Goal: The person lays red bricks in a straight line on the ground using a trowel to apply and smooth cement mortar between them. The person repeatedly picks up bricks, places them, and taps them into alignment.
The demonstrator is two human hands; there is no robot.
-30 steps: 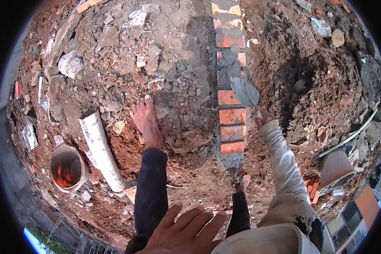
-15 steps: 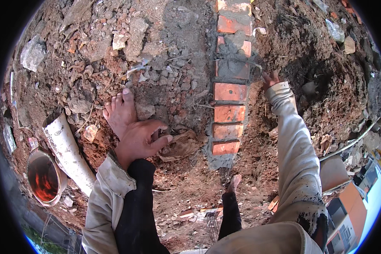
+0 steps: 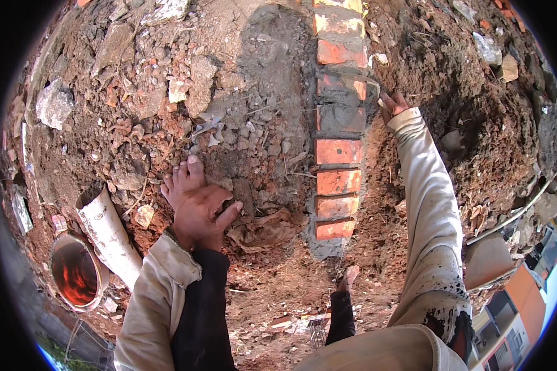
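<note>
A single row of red bricks [image 3: 338,151] runs away from me, with grey mortar between and along them. Wet mortar [image 3: 340,117] covers much of the farther bricks. My right hand [image 3: 395,106] is closed at the right side of the row, around the handle end of a trowel. Its thin curved neck [image 3: 376,86] shows past my fingers, and the mortar-grey blade lies low across a brick, hard to make out. My left hand [image 3: 205,213] rests on my left foot [image 3: 184,173], thumb and fingers apart, holding nothing.
A pale pipe [image 3: 110,235] and a round container [image 3: 77,272] with reddish contents stand at the left. Crumpled brown paper [image 3: 263,230] lies between foot and bricks. Loose soil, stones and rubble surround the row. My right foot [image 3: 349,278] is behind the row's near end.
The view has shifted, so the ground and bricks sit lower. My right hand has moved farther along the row with the trowel. My left hand stays on the foot, its fingers slightly shifted.
</note>
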